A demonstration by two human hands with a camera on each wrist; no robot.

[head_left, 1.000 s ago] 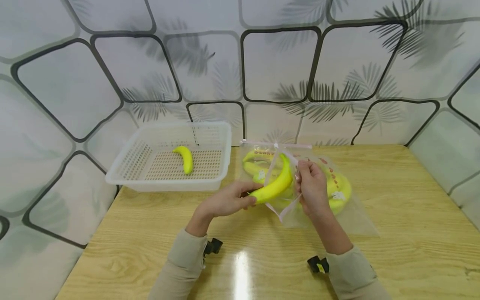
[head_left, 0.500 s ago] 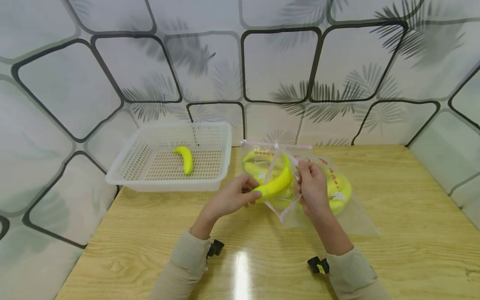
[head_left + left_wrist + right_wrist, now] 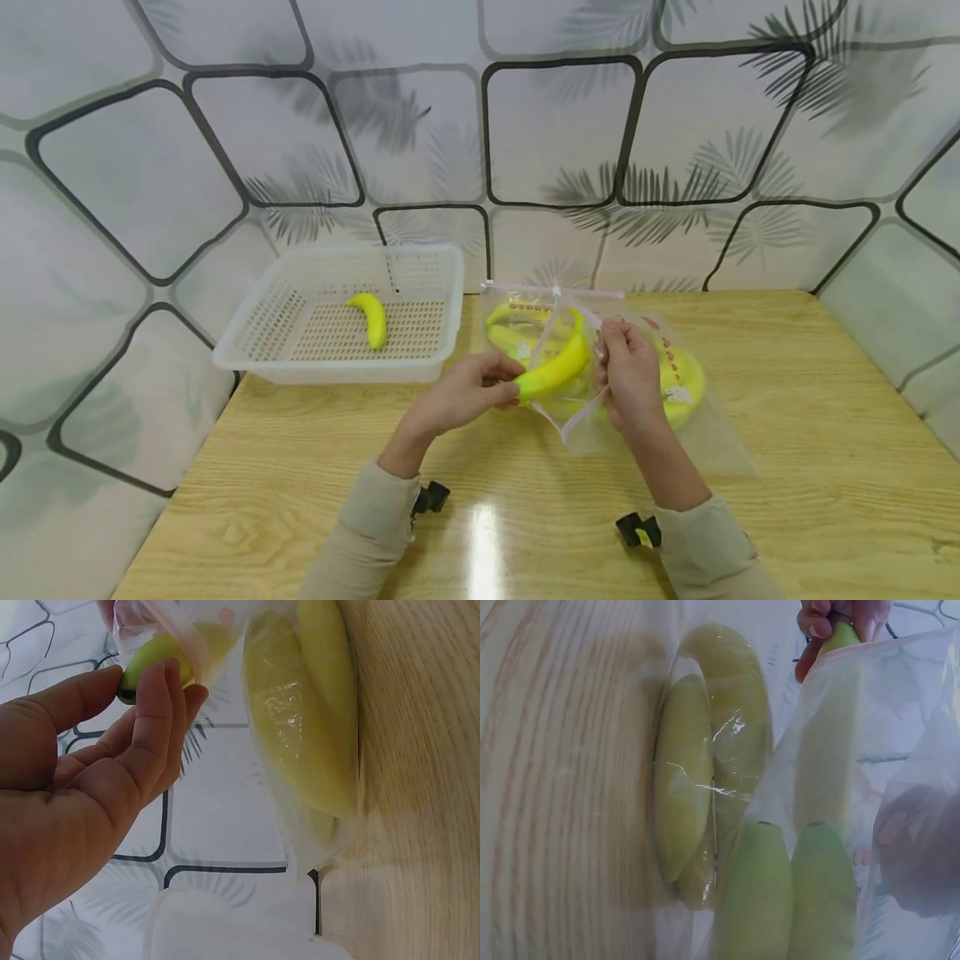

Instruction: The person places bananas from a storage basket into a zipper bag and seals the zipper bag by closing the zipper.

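In the head view my left hand (image 3: 465, 392) pinches one end of a yellow banana (image 3: 557, 368) between thumb and fingers. The banana's far part sits inside the mouth of a clear zip bag (image 3: 567, 432) with a pink rim. My right hand (image 3: 632, 379) grips the upper edge of that mouth and holds it apart. Through the plastic, more bananas (image 3: 678, 387) show inside this bag. The right wrist view shows the pinched banana (image 3: 829, 750) within the bag, above two banana ends (image 3: 754, 892). In the left wrist view my fingertips (image 3: 154, 697) stay just outside the rim.
A second clear zip bag (image 3: 510, 310) holding bananas lies behind the hands, its pink zip strip at the back. To the left stands a white perforated basket (image 3: 337, 372) with one banana (image 3: 372, 321) in it. A patterned curtain (image 3: 558, 133) backs the wooden table (image 3: 300, 467).
My left hand has moved right and slightly up, carrying the banana further into the bag's mouth. My right hand has shifted only slightly to the right, still gripping the rim.
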